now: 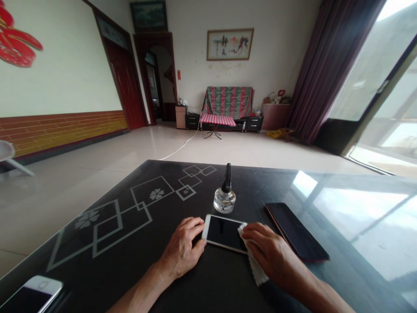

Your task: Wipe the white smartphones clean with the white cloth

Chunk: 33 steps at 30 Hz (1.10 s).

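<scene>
Parts Which Cannot Be Seen

The right end of the middle phone (224,231) is hidden by the cloth (258,268) and the right grip (269,245). A second phone (32,295) is cut by the left and bottom edges. The red wall decoration (16,43) is cut off also. Objects on the far cabinet (275,116) are too small to tell.

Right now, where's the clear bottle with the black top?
In the head view, the clear bottle stands on the black table slightly right of centre, just beyond the white-framed phone and left of the red-edged phone.

Right of the framed picture (230,44) hangs a purple curtain (329,65) beside a bright window (368,74); left, a red door (125,82); below, a pink-striped table (217,119).
</scene>
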### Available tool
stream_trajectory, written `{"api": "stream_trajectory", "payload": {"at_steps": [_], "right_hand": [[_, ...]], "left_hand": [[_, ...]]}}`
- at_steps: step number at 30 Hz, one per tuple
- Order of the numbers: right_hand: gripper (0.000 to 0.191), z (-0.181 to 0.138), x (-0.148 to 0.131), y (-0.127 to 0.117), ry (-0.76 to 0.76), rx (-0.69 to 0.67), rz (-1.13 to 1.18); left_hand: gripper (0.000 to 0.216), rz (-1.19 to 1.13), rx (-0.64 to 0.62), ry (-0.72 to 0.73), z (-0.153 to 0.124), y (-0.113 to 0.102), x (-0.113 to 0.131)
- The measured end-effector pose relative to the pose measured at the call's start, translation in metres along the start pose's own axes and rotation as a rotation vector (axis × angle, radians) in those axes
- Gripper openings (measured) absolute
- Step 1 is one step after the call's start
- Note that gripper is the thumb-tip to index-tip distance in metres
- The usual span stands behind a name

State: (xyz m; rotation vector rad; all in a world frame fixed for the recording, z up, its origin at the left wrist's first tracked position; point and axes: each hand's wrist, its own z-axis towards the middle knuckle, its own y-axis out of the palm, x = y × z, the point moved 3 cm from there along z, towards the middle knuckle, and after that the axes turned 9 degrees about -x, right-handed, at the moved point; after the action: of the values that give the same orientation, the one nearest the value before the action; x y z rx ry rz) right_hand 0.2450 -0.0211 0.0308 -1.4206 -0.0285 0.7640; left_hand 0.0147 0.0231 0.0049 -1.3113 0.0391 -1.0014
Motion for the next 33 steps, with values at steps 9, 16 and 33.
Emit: {"api": "stream_trajectory", "payload": {"at_steps": [9,16,33], "right_hand": [[0.02,-0.007,0.001,-0.008,-0.039,-0.246,0.039],[0.025,-0.005,-0.011,-0.008,-0.077,-0.291,0.025],[0.027,0.015,-0.037,0.024,-0.197,-0.144,0.014]], "left_hand": [[0.028,0.013,-0.043,-0.025,0.001,0.0,0.001],[0.028,-0.021,-0.056,-0.028,0.001,-0.003,0.002],[0.032,-0.05,-0.065,-0.036,0.001,-0.001,0.001]]}}
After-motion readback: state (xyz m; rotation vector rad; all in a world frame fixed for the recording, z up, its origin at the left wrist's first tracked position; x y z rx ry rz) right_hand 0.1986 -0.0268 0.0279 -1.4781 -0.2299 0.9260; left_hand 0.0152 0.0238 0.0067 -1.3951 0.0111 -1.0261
